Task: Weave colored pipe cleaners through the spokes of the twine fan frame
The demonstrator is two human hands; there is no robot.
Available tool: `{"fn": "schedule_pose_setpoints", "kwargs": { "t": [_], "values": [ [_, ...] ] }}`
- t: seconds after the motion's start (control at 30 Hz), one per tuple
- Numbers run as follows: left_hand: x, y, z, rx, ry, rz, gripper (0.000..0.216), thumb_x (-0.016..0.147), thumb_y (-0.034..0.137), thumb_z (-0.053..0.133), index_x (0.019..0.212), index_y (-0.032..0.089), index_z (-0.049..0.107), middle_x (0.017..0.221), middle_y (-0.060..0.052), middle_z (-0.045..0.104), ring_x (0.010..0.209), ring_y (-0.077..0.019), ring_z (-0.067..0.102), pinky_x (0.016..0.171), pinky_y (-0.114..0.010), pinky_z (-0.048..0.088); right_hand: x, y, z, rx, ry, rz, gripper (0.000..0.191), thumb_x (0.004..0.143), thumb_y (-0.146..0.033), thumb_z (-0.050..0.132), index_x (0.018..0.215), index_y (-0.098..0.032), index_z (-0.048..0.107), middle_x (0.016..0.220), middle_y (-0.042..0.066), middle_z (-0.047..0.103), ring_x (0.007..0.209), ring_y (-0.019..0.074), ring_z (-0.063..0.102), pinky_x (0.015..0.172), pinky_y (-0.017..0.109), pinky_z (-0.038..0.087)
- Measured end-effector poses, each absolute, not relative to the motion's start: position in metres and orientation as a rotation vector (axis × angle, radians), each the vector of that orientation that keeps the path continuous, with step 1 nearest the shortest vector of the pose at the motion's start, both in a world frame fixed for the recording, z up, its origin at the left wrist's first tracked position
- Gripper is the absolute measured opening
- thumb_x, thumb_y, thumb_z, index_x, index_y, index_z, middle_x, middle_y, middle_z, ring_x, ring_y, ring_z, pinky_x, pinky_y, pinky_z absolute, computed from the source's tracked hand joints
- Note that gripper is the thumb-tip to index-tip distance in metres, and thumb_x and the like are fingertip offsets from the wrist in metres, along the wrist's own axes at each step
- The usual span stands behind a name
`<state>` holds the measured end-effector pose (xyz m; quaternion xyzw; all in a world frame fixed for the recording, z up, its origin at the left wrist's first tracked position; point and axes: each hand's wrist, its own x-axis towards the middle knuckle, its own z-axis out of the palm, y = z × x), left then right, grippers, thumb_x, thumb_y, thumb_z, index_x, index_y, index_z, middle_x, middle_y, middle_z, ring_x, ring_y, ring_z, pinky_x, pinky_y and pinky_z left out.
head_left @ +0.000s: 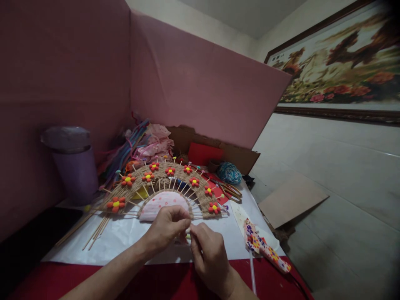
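Note:
My left hand (pixel 170 225) and my right hand (pixel 209 252) meet fingertip to fingertip low over the white sheet. Both are closed in a pinch around something small and pale, mostly hidden by the fingers. Just beyond them lies a fan-shaped woven piece (pixel 175 166) of brown twine on thin sticks, dotted with orange-red clay flowers (pixel 116 204) with yellow centres. Small coloured tips sit along its outer edge. At its base is a white half-round panel (pixel 164 204) with pink spots, partly covered by my left hand.
A flower-patterned glue gun (pixel 265 250) lies at right with a clear stick beneath it. Scissors (pixel 231 191) and a blue yarn ball (pixel 229 172) lie behind. Loose sticks (pixel 96 233), a purple bin (pixel 75 171) and a dark flat object (pixel 40 233) are at left. Pink panels stand around.

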<state>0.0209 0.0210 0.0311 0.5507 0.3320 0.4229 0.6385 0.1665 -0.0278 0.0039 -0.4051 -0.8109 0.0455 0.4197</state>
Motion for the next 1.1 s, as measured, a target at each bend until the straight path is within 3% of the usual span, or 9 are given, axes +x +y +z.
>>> {"fn": "schedule_pose_setpoints", "kwargs": {
  "t": [0.2,0.33,0.43,0.57,0.73,0.93,1.1],
  "values": [
    [0.019,0.020,0.034,1.257,0.678,0.914,0.019,0.062,0.025,0.069,0.067,0.011,0.058,0.050,0.002,0.058,0.040,-0.0094,0.051,0.041,-0.023,0.046,0.169,-0.025,0.009,-1.012,-1.738,0.501,0.016,0.085,-0.020,0.053,0.070,-0.017,0.057,0.064,-0.001,0.052,0.061,0.0120,0.048,0.058,0.024,0.036],
    [0.017,0.020,0.034,1.230,0.603,0.860,0.021,0.062,0.027,0.071,0.068,0.011,0.058,0.052,0.000,0.058,0.042,-0.0107,0.053,0.042,-0.025,0.048,0.169,-0.021,0.007,-1.049,-1.452,0.824,0.017,0.075,-0.027,0.068,0.069,-0.017,0.054,0.062,-0.004,0.051,0.057,0.0101,0.046,0.054,0.021,0.036],
    [0.016,0.021,0.034,1.227,0.556,0.844,0.024,0.062,0.028,0.073,0.070,0.012,0.057,0.051,0.001,0.059,0.042,-0.0110,0.054,0.042,-0.024,0.048,0.168,-0.019,0.002,-1.025,-1.395,0.941,0.019,0.074,-0.028,0.068,0.075,-0.018,0.053,0.065,-0.003,0.054,0.058,0.0112,0.051,0.055,0.023,0.039],
    [0.017,0.021,0.032,1.197,0.487,0.890,0.030,0.060,0.028,0.075,0.077,0.015,0.054,0.058,0.001,0.061,0.043,-0.0116,0.056,0.042,-0.024,0.048,0.165,-0.020,0.001,-0.999,-1.450,0.934,0.014,0.079,-0.028,0.063,0.076,-0.017,0.054,0.068,-0.001,0.057,0.062,0.0135,0.056,0.059,0.025,0.043],
    [0.019,0.017,0.031,1.279,0.550,0.924,0.024,0.065,0.030,0.072,0.067,0.012,0.057,0.053,0.002,0.058,0.043,-0.0100,0.057,0.044,-0.020,0.046,0.165,-0.021,0.004,-0.946,-1.531,0.711,0.009,0.080,-0.024,0.062,0.075,-0.017,0.058,0.074,0.000,0.056,0.069,0.0139,0.055,0.063,0.025,0.043],
    [0.017,0.016,0.034,1.297,0.508,0.887,0.026,0.071,0.035,0.068,0.077,0.011,0.058,0.066,-0.003,0.064,0.057,-0.0130,0.062,0.057,-0.025,0.051,0.166,-0.020,0.007,-0.940,-1.547,0.645,0.009,0.084,-0.023,0.057,0.077,-0.018,0.060,0.073,0.001,0.057,0.069,0.0138,0.054,0.064,0.026,0.042],
    [0.015,0.015,0.039,1.320,0.608,0.914,0.028,0.073,0.038,0.065,0.075,0.012,0.055,0.059,-0.001,0.062,0.048,-0.0128,0.060,0.046,-0.023,0.049,0.166,-0.022,0.011,-0.948,-1.616,0.696,0.017,0.086,-0.026,0.053,0.072,-0.018,0.059,0.070,0.001,0.057,0.068,0.0142,0.054,0.065,0.027,0.042]
  ]
}}
